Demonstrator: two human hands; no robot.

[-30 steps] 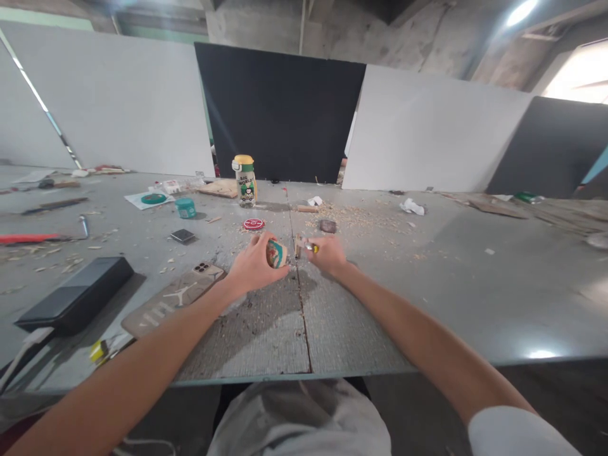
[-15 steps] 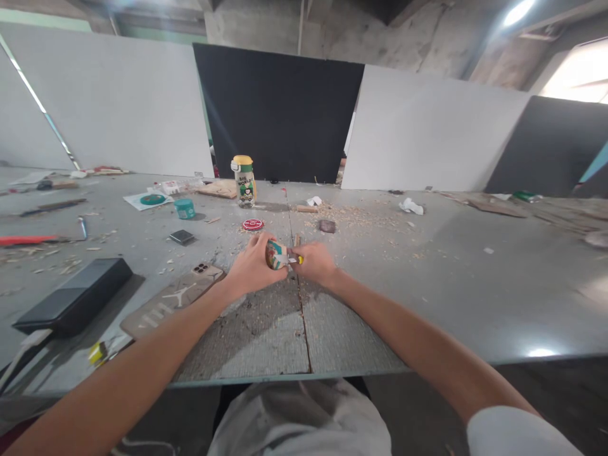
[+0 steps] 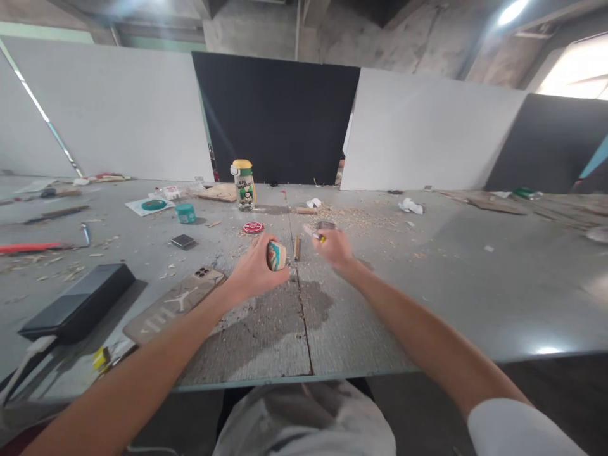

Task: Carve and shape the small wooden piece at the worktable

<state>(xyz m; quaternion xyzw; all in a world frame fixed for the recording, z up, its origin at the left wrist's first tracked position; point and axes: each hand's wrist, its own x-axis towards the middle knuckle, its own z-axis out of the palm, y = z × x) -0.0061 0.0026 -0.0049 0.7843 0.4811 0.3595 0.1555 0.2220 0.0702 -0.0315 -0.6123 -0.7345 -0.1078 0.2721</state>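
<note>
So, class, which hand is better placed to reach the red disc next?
Probably the left hand: the red disc lies just beyond it, while the right hand is farther off, across the table seam. Neither is free, though: the left holds a painted piece, the right a yellow-marked tool.

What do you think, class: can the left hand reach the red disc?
Probably yes: nothing visible stands between the left hand and the red disc, though holding the painted piece would likely hinder picking it up.
</note>
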